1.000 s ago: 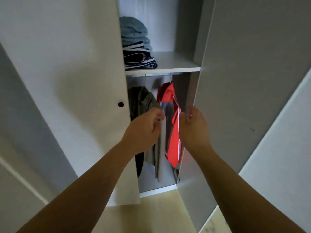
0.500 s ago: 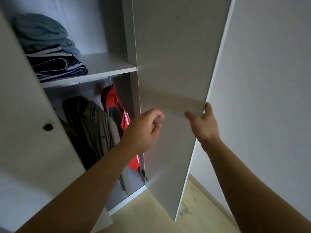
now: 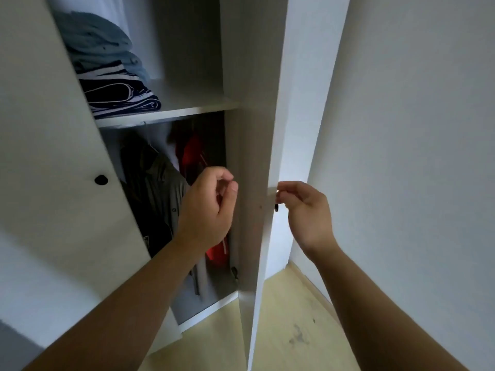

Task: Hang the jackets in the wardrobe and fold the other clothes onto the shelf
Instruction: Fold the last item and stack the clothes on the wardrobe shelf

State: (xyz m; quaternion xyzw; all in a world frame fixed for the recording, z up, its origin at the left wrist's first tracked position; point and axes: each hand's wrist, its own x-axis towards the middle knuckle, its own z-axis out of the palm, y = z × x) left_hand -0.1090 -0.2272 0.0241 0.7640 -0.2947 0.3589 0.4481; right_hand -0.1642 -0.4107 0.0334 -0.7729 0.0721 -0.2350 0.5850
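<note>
The wardrobe stands open. A grey-olive jacket [image 3: 158, 183] and a red jacket [image 3: 193, 153] hang under the shelf [image 3: 187, 109]. Folded clothes lie stacked on that shelf: blue pieces [image 3: 99, 46] on top of a navy striped one [image 3: 120, 96]. My left hand [image 3: 206, 210] hovers in front of the jackets, its fingers curled round nothing. The fingertips of my right hand [image 3: 305, 210] pinch the free edge of the right door [image 3: 254, 129], just above its small black knob [image 3: 276, 208].
The left door [image 3: 53, 129], with a black knob [image 3: 101, 179], stands open at my left. A white wall [image 3: 415, 129] runs close behind the right door. Pale wooden floor [image 3: 289, 330] shows below.
The right door has swung inward and now stands edge-on to me, hiding part of the red jacket. My right hand moved along with its edge. My left hand stayed curled and holds nothing.
</note>
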